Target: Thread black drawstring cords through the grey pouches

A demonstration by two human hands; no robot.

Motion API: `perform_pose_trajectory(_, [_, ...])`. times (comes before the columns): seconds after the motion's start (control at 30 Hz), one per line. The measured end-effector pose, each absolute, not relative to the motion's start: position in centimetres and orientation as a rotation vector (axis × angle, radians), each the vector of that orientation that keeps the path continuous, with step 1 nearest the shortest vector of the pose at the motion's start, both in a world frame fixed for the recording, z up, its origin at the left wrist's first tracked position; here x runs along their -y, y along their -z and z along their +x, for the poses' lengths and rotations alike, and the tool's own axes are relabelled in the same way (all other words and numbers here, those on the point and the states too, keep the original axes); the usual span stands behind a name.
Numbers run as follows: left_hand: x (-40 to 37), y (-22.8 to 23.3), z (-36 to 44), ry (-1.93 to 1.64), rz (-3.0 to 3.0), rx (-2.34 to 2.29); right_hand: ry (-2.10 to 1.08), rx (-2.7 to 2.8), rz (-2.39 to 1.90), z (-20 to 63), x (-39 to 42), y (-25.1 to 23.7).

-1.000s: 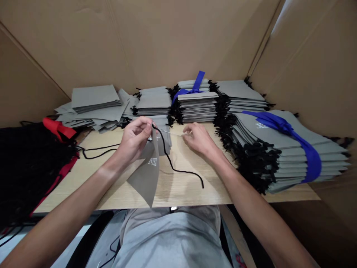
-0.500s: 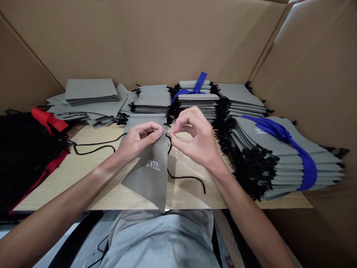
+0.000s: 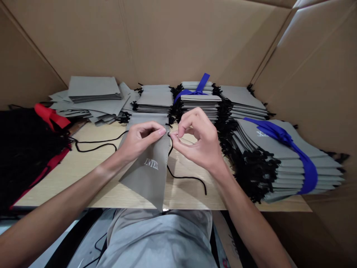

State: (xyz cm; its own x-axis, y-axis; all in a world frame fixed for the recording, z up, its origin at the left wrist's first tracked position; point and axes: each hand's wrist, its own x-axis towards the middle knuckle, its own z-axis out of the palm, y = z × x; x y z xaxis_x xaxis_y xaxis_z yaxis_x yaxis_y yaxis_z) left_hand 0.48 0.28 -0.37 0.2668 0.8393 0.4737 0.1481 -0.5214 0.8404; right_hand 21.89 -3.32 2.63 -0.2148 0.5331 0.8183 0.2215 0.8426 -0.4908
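My left hand (image 3: 138,139) pinches the top edge of a grey fabric pouch (image 3: 152,175) printed with white letters, which hangs down over the table's front edge. My right hand (image 3: 199,143) sits right beside it, thumb and forefinger pinched on a black cord (image 3: 185,178) at the pouch's top corner. The cord trails down from there and curls across the wooden table (image 3: 92,175) to the right. Whether a thin tool is between the right fingers is unclear.
Stacks of grey pouches with black cords line the back (image 3: 154,100) and right (image 3: 281,160), two tied with blue ribbon (image 3: 295,149). Loose grey pieces (image 3: 93,96) lie back left. A black cord bundle with red ribbon (image 3: 25,149) fills the left. Cardboard walls (image 3: 178,37) enclose everything.
My right hand came up off the table and met the left at the pouch's top corner, pinching the cord. The pouch now hangs flatter, and the cord's tail has shortened slightly.
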Motion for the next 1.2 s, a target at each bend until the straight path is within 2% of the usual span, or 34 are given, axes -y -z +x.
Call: perform_pose_trajectory(1.2, [0.27,-0.1,0.8,-1.334,1.939,-0.953,-0.379,1.869,-0.652,22.33,3.17,-2.47])
